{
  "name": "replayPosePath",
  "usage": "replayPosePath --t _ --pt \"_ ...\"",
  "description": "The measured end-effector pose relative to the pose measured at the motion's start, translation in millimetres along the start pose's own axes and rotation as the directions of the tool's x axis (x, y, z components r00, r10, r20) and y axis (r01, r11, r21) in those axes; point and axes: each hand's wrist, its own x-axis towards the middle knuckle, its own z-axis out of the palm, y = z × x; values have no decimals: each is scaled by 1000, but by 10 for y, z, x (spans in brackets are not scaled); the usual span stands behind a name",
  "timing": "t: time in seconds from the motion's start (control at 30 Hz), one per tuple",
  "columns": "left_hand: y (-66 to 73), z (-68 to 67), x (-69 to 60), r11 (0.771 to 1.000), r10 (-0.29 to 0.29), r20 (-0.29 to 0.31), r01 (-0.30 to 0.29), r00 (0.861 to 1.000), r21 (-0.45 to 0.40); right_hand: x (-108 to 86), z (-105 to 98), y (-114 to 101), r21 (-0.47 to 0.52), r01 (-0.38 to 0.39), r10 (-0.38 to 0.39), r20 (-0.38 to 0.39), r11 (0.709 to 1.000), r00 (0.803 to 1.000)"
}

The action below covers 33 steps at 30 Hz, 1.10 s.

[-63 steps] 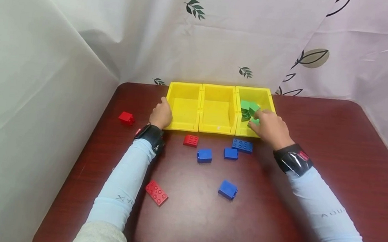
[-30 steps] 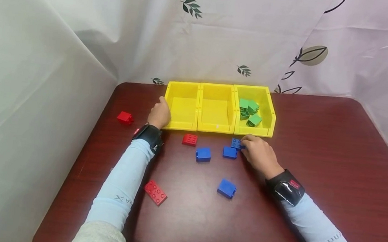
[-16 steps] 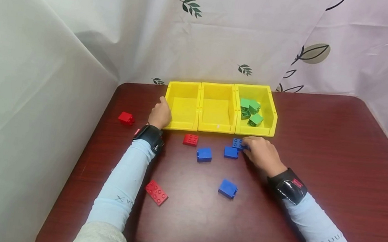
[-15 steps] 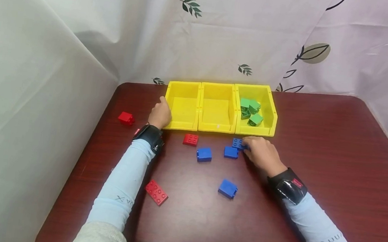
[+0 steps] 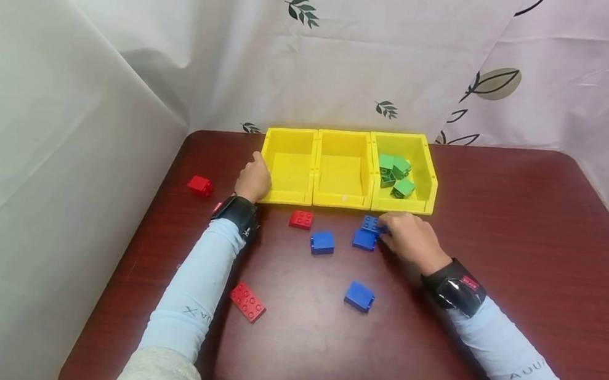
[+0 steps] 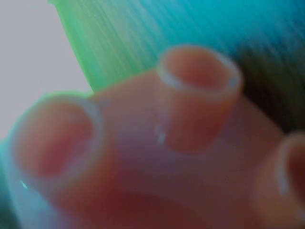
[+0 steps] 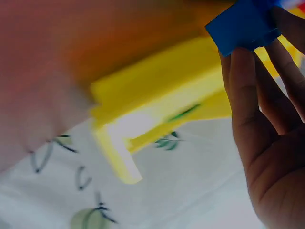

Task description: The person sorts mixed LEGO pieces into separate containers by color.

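- In the head view, the right hand (image 5: 410, 241) was at a studded blue brick (image 5: 371, 224) on the near side of the yellow bin (image 5: 342, 202), covering the brick's right end.
- The right wrist view showed what the head view hid: thumb and fingers closed on opposite sides of that brick, pinching it, with a smooth blue face toward the camera. Whether it had left the table (image 5: 286, 361) could not be told.
- Only the head view showed the left hand (image 5: 253, 180), at the bin's left wall; its fingertips were hidden, so how far they were bent, or whether they gripped, could not be told.
- The left wrist view held a blurred reddish surface (image 6: 167, 181) with round, hollow-topped posts, too close to match with anything overhead.
- The head view alone showed the green bricks (image 5: 403, 188) in the bin's right compartment, a second blue brick (image 5: 363, 240) just in front of the pinched one, and a red brick (image 5: 247, 302) near the left forearm.
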Motion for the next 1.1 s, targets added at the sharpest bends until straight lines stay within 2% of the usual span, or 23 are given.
replayPosePath --t 0.1,0.23,0.33,0.43,0.6,0.73,0.87,1.1 --pt "-8 -5 -5 1000 -4 -1 4 1000 4 71 -104 -173 -19 55 -55 -5 998 998" --pt "-24 -11 7 1000 -1 -5 1 1000 -5 264 -246 -395 -31 97 -98 -31 995 995" --pt "-28 -5 9 1000 14 -12 -15 1000 -14 481 -315 -478 -25 69 -70 -54 997 996" --pt "-26 7 2 1000 25 -15 -25 1000 -15 721 -337 -506 -37 5 -8 -63 999 998" --pt "1 35 -5 1000 18 -10 -18 1000 -3 1078 -301 -510 -56 -88 86 -37 995 996" --pt "31 39 -18 1000 17 -9 -17 1000 -1 1304 -233 -483 -97 -132 133 2 986 991" --pt "36 35 -24 1000 15 -7 -15 1000 -8 1470 -138 -438 -159 -153 160 34 975 986" --pt "1 21 -15 1000 16 -23 -16 1000 -10 1671 90 -397 -212 -170 187 63 962 980"
